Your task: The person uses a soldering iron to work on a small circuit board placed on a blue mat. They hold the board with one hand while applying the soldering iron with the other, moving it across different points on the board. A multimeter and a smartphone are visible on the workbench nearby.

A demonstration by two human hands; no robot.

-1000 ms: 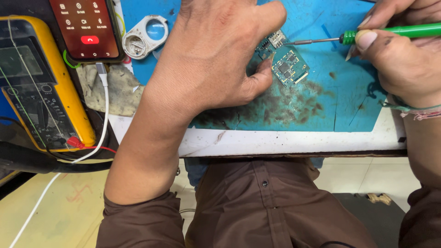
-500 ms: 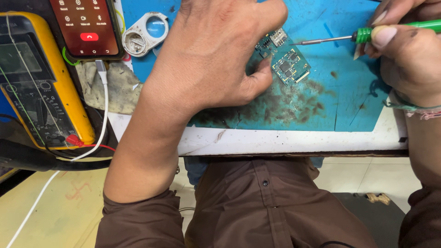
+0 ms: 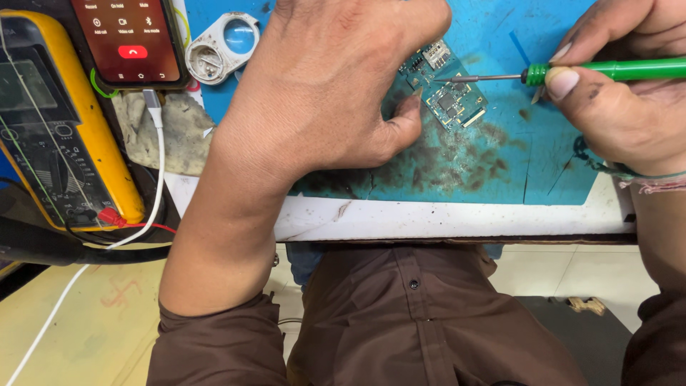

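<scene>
At the right edge of the blue mat (image 3: 543, 150), the right hand (image 3: 622, 107) pinches a green-handled tool (image 3: 607, 70) tightly between thumb and fingers, and its thin metal tip now rests on the small circuit board (image 3: 446, 93), closer in than a moment ago, so the work on the board looks under way. The left hand (image 3: 321, 93) lies flat, thumb pressed against the board's edge, holding nothing. A phone (image 3: 128, 39), a yellow meter (image 3: 64, 129), a white cable (image 3: 161, 164) and a white lens ring (image 3: 221, 46) crowd the left side, well apart.
</scene>
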